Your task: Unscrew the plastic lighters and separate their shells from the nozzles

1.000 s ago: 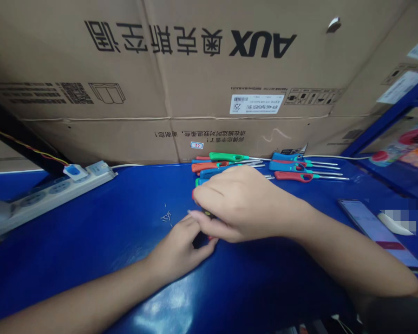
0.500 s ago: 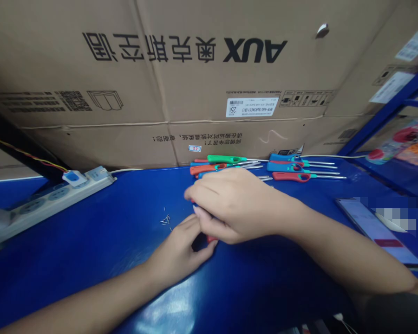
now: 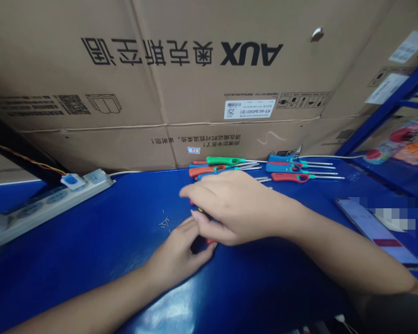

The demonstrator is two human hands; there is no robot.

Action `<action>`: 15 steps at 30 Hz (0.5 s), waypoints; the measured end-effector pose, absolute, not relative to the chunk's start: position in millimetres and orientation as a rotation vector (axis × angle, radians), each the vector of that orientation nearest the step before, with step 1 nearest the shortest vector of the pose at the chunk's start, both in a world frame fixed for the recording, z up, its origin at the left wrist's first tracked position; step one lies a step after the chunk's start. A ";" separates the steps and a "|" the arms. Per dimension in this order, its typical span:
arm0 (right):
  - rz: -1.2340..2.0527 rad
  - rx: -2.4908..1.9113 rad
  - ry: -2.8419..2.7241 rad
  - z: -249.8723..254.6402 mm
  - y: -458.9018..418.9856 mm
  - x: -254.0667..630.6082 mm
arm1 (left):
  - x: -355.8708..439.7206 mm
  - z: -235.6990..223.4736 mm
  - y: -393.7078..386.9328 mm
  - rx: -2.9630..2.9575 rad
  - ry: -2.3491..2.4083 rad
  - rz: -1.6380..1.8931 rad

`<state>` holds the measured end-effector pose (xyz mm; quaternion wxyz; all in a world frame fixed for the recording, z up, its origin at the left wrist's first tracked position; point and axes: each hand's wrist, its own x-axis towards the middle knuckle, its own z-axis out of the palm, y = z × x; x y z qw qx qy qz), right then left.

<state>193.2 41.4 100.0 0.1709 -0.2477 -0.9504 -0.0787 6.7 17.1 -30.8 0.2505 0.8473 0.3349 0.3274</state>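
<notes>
The right hand (image 3: 233, 208) is curling down nearly closed over a slim dark item with a red plastic end (image 3: 211, 241), its fingers wrapping most of the item out of sight. The left hand (image 3: 176, 250) is coming up from below, half-curled, with its fingers bending in beside that red end and a small dark gap showing within the curl; how firmly it is gripping, I cannot tell. The two hands are almost meeting around the item, which is sitting just above the glossy surface of the blue table (image 3: 90, 222).

Just left of the item, a small scatter of tiny metal pins (image 3: 165, 223) is lying on the smooth table top. Beyond the item, a loose row of long-necked utility lighters (image 3: 226, 161) is resting side by side, their moulded plastic handles in red, green and blue, with thin shiny metal necks pointing right. Well left of the item, a white plastic power strip (image 3: 55, 197) is lying at an angle, and well right of it, a smartphone (image 3: 372, 229) is lying flat with its screen lit. Behind the item, a big corrugated cardboard carton (image 3: 181, 79) printed with black characters is standing against the table's far edge, beside a blue metal shelf frame (image 3: 379, 116).
</notes>
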 end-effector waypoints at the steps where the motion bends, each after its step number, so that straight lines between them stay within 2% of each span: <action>1: -0.204 -0.701 -2.687 100.2 41.4 193.1 | 6.5 -31.3 17.1 2.303 0.917 0.885; 6: -0.206 -0.686 -2.722 102.8 41.7 194.5 | 6.5 -31.0 18.4 2.314 0.918 0.910; 15: 0.129 -0.724 -2.661 125.9 40.3 212.7 | 9.7 -13.4 22.6 2.294 0.927 0.828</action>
